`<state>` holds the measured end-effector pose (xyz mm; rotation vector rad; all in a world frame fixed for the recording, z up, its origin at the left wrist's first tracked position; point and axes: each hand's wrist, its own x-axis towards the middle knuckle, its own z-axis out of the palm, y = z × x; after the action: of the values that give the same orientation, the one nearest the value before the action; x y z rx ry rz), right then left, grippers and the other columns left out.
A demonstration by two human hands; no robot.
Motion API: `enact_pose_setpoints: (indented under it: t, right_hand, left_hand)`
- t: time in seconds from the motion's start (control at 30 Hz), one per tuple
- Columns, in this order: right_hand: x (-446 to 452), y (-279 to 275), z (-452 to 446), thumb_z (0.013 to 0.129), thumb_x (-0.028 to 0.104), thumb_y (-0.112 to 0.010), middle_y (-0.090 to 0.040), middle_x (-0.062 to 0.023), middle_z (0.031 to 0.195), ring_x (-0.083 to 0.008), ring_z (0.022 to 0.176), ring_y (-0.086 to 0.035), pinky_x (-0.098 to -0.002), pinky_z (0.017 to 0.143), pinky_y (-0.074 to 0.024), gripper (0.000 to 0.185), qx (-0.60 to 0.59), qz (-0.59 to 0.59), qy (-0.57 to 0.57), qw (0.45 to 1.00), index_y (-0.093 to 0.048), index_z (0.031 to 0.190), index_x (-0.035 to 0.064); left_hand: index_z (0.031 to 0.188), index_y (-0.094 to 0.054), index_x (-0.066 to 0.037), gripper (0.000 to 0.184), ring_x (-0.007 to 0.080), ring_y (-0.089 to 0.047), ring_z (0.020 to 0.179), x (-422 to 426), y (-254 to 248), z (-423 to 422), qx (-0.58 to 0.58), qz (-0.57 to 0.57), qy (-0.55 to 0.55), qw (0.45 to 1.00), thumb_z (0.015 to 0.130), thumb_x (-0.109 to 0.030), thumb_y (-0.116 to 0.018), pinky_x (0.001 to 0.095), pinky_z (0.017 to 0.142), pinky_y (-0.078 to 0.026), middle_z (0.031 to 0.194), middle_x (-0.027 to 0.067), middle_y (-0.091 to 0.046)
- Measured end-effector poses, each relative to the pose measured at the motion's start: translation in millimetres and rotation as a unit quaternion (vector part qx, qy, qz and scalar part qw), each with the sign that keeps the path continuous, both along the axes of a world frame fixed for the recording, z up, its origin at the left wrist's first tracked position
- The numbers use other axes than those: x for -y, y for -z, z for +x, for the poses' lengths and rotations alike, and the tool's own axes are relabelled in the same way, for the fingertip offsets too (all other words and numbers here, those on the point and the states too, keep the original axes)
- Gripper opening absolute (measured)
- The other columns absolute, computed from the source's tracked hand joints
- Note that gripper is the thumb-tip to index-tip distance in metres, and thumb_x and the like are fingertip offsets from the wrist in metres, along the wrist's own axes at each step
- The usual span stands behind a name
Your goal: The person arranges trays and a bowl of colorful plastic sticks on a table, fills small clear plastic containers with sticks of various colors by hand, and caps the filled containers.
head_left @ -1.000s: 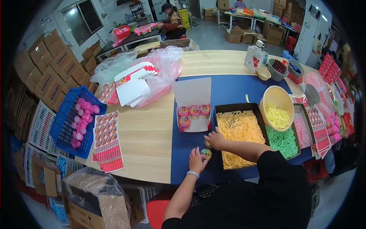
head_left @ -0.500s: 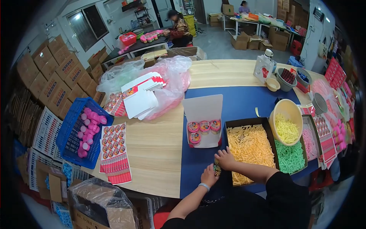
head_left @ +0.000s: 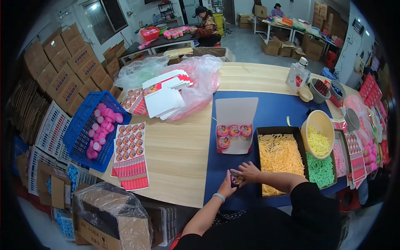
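Observation:
My left hand (head_left: 226,188), with a pale band at its wrist, is closed round a small round tub (head_left: 236,179) with a dark, colourful picture on its face. From the other side my right hand (head_left: 249,172) has its fingers on the same tub. Just beyond the hands stands an open white box (head_left: 236,109) holding several pink tubs (head_left: 234,131) with round picture labels. Close to my right forearm is a black-edged tray (head_left: 303,137) filled with short orange sticks (head_left: 280,154).
Green sticks (head_left: 320,168) and a cream bowl (head_left: 308,118) of yellow sticks lie to the right. On the left are sticker sheets (head_left: 131,152) and a blue basket (head_left: 75,137) with pink tubs. Plastic bags (head_left: 200,100) lie further back. Two people work at other tables.
The view has shifted, so the table things sit further right. The tub has turned in my hands, showing its round picture face more fully, and both hands are a little nearer the white box.

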<state>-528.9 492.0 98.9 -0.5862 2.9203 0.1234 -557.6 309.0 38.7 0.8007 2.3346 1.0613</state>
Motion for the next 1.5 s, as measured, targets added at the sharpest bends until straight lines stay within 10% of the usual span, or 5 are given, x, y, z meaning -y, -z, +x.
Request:
enact_pose_setpoints:
  t: [0.73,1.13,1.23,1.3,1.5]
  right_hand:
    - [82.8,5.7,-70.4,0.059,0.053,-0.069,-0.058,-0.011,0.086,-0.0259,0.078,-0.056,-0.0324,0.076,-0.0404,0.073,-0.087,-0.134,0.114,0.981,-0.046,0.111,0.0081]
    - [34.3,-419.5,-124.3,0.066,0.045,-0.068,-0.059,-0.0083,0.083,-0.0212,0.064,-0.057,-0.0307,0.056,-0.0511,0.063,-0.268,-0.192,0.142,0.933,-0.047,0.115,0.0127]
    - [13.6,-441.5,-135.0,0.065,0.03,-0.07,-0.049,-0.015,0.11,-0.0265,0.084,-0.054,-0.0363,0.078,-0.0489,0.071,-0.05,-0.373,0.186,0.908,-0.036,0.122,0.0048]
    - [54.9,-411.2,-104.2,0.065,0.049,-0.067,-0.059,-0.0074,0.084,-0.021,0.065,-0.057,-0.0301,0.055,-0.0518,0.065,-0.25,-0.154,0.129,0.947,-0.046,0.115,0.0127]
    - [104.2,-194.6,-67.2,0.061,0.026,-0.073,-0.059,-0.0118,0.088,-0.0264,0.069,-0.056,-0.0351,0.065,-0.0444,0.069,-0.033,-0.215,0.16,0.963,-0.041,0.12,0.0096]
  left_hand:
    - [0.116,-0.041,0.001,0.048,0.036,-0.039,0.111,276.0,-9.7,90.3,-0.154,-0.098,-0.36,0.915,0.072,-0.005,-0.057,0.0369,0.093,-0.035,0.125,0.023,-0.033]
    - [0.116,-0.042,0.0,0.044,0.027,-0.051,0.091,288.9,-47.5,87.3,-0.115,0.014,-0.346,0.931,0.074,-0.003,-0.056,0.0333,0.082,-0.043,0.124,0.0162,-0.035]
    - [0.115,-0.043,0.0,0.043,0.0263,-0.051,0.09,296.8,-52.0,95.2,-0.099,0.04,-0.347,0.932,0.074,-0.003,-0.056,0.0331,0.08,-0.044,0.124,0.0156,-0.035]
    - [0.115,-0.043,0.0,0.043,0.0259,-0.051,0.089,306.6,-41.8,103.0,-0.099,0.044,-0.341,0.934,0.074,-0.003,-0.056,0.0327,0.08,-0.044,0.123,0.0154,-0.036]
    - [0.11,-0.048,0.002,0.038,0.0242,-0.055,0.079,363.7,-0.7,159.9,0.032,-0.013,-0.416,0.909,0.075,-0.008,-0.058,0.0306,0.074,-0.045,0.112,0.0151,-0.049]
